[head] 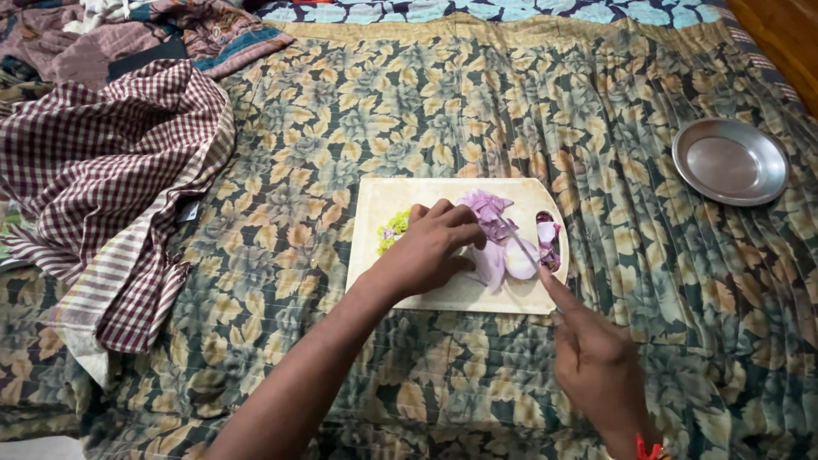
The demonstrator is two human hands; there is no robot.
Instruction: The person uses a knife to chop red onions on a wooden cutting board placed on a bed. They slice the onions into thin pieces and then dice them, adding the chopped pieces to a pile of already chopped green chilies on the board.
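Two hands on a half-cut red onion: steady it, slice slow

Both hands work over a pale cutting board (pixel 383 204) w/ a handle slot at its right end, laid on a leaf-print quilt (pixel 596 111). Left hand (pixel 430 247) lies palm-down, fingers curled and pressing on a purple onion piece (pixel 492 260) near the board's middle. It isn't wrapped round the piece, just pinning it from above. Right hand (pixel 596 362) reaches in from the near right, index finger stretched forward along what looks like a thin knife (pixel 520 243); the handle is hidden under the palm, so can't tell how tight that grip is. The blade tip sits by the peeled onion half (pixel 520 260), just right of the left fingertips. Loose purple onion skins (pixel 487 209) lie behind the fingers, more scraps at the handle slot, and a little pile of chopped green bits (pixel 394 230) sits left of the hand.

To do it well, as I judge it: keep left fingertips tucked back, knuckles fwd, since blade and fingers are v. close. The board rests on soft bedding, so it may rock; press down lightly and cut w/ short strokes. Push skins aside so they don't slip under the blade.

A steel plate (pixel 731 162) sits well apart to the right, a checked maroon cloth (pixel 102 170) to the left.
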